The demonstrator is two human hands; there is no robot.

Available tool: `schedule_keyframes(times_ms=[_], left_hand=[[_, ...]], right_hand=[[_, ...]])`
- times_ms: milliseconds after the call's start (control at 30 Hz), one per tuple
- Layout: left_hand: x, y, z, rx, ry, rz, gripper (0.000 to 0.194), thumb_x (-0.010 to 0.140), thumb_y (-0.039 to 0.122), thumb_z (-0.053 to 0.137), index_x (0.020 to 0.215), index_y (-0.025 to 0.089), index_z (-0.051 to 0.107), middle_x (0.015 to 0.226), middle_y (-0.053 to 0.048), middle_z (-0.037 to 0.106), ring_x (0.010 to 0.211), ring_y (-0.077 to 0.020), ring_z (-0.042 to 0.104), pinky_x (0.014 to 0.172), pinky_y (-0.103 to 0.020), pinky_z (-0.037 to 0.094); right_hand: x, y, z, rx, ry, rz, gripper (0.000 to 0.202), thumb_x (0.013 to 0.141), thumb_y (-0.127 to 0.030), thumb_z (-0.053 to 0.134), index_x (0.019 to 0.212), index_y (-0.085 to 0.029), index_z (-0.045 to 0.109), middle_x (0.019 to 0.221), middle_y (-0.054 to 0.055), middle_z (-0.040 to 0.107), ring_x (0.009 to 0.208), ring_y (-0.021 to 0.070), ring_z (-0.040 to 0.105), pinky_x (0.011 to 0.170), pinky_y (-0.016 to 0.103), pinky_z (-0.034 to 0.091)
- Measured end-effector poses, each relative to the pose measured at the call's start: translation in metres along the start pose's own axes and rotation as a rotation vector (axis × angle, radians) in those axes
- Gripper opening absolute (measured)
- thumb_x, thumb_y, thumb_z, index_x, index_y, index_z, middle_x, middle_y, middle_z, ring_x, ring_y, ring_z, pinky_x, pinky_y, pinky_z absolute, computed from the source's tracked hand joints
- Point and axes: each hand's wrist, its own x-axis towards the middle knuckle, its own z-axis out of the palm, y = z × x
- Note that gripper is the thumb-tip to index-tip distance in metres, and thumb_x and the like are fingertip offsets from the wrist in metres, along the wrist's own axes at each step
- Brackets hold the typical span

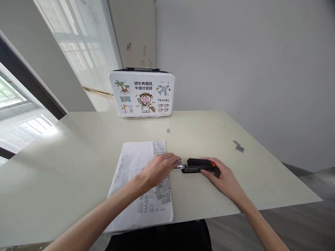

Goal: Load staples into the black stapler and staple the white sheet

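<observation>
My right hand [222, 177] is wrapped around the rear of a black stapler [199, 162] with an orange part at its back end. The stapler lies on its side of the table just right of a stack of paper, its metal staple tray [180, 167] sticking out of the front to the left. My left hand [161, 167] reaches over the paper, fingers closed at the tray's end on a small grey strip of staples [178, 162], mostly hidden by the fingertips. Beneath my left arm lies the paper stack [133, 157], its right edge covered with rows of staples [163, 191].
A grey staple strip [168, 130] lies beyond the paper. More staple strips [239, 149] are near the right edge of the pale table [78, 153]. A white cartoon-printed case [146, 94] stands at the back, before a grey wall [235, 62].
</observation>
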Motion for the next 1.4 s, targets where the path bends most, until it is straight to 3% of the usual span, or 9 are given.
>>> schedule_keyframes(times_ms=[167, 433, 533, 633, 733, 933, 1133, 1400], left_hand=[[0.0, 0.008, 0.004, 0.076, -0.035, 0.052, 0.022, 0.106, 0.017, 0.055, 0.117, 0.016, 0.074, 0.105, -0.007, 0.078, 0.093, -0.023, 0.074, 0.079, -0.035, 0.06], [-0.001, 0.008, 0.005, 0.088, -0.014, 0.077, 0.027, 0.109, 0.019, 0.048, 0.112, 0.017, 0.075, 0.101, -0.006, 0.079, 0.091, -0.022, 0.076, 0.081, -0.035, 0.062], [-0.002, 0.011, 0.003, 0.104, 0.05, 0.094, 0.027, 0.11, 0.021, 0.043, 0.118, 0.014, 0.069, 0.107, -0.009, 0.076, 0.095, -0.0231, 0.073, 0.082, -0.037, 0.061], [-0.003, 0.017, -0.002, 0.052, 0.099, 0.028, 0.03, 0.113, 0.024, 0.036, 0.122, 0.015, 0.063, 0.109, -0.01, 0.072, 0.09, -0.0207, 0.071, 0.074, -0.034, 0.059], [-0.004, 0.022, -0.007, -0.031, 0.052, -0.074, 0.031, 0.114, 0.027, 0.033, 0.123, 0.019, 0.061, 0.104, -0.007, 0.07, 0.076, -0.0161, 0.067, 0.062, -0.029, 0.054], [-0.009, 0.018, -0.005, -0.096, 0.047, -0.123, 0.025, 0.111, 0.024, 0.042, 0.125, 0.022, 0.063, 0.114, -0.007, 0.072, 0.089, -0.0185, 0.071, 0.07, -0.03, 0.056], [-0.013, 0.01, 0.005, 0.073, 0.148, 0.038, 0.02, 0.109, 0.027, 0.05, 0.117, 0.019, 0.067, 0.111, -0.008, 0.076, 0.103, -0.0246, 0.07, 0.09, -0.043, 0.057], [-0.014, 0.012, 0.013, 0.106, 0.092, -0.073, 0.022, 0.109, 0.03, 0.052, 0.112, 0.02, 0.072, 0.107, -0.006, 0.079, 0.1, -0.0249, 0.072, 0.092, -0.044, 0.054]], right_hand=[[0.001, 0.001, -0.001, -0.01, -0.001, -0.01, 0.04, 0.095, -0.055, 0.065, 0.129, -0.034, 0.062, 0.13, 0.003, 0.071, 0.113, 0.0284, 0.067, 0.09, 0.041, 0.053], [0.0, 0.0, -0.001, 0.003, -0.002, -0.012, 0.039, 0.095, -0.054, 0.064, 0.128, -0.034, 0.062, 0.132, 0.004, 0.07, 0.118, 0.0289, 0.065, 0.096, 0.044, 0.053], [0.001, 0.003, 0.0, 0.005, -0.008, -0.01, 0.039, 0.096, -0.054, 0.064, 0.129, -0.035, 0.061, 0.134, 0.003, 0.069, 0.118, 0.0281, 0.065, 0.094, 0.042, 0.054], [0.001, 0.003, 0.0, -0.004, -0.006, -0.021, 0.038, 0.096, -0.054, 0.063, 0.129, -0.035, 0.062, 0.133, 0.003, 0.069, 0.118, 0.0281, 0.066, 0.092, 0.041, 0.055], [0.0, 0.001, -0.001, -0.017, 0.007, -0.026, 0.038, 0.096, -0.054, 0.063, 0.128, -0.035, 0.062, 0.131, 0.004, 0.07, 0.115, 0.028, 0.066, 0.088, 0.04, 0.056], [0.0, -0.001, -0.002, -0.014, 0.013, -0.015, 0.037, 0.095, -0.054, 0.064, 0.126, -0.034, 0.063, 0.131, 0.003, 0.07, 0.115, 0.0278, 0.066, 0.09, 0.041, 0.055], [0.001, 0.004, -0.001, -0.008, 0.01, -0.017, 0.04, 0.095, -0.056, 0.064, 0.128, -0.034, 0.062, 0.132, 0.004, 0.069, 0.116, 0.0278, 0.065, 0.091, 0.04, 0.055], [0.0, 0.003, -0.002, -0.01, 0.001, -0.027, 0.04, 0.096, -0.056, 0.063, 0.128, -0.033, 0.062, 0.132, 0.006, 0.069, 0.117, 0.0291, 0.064, 0.093, 0.043, 0.054]])
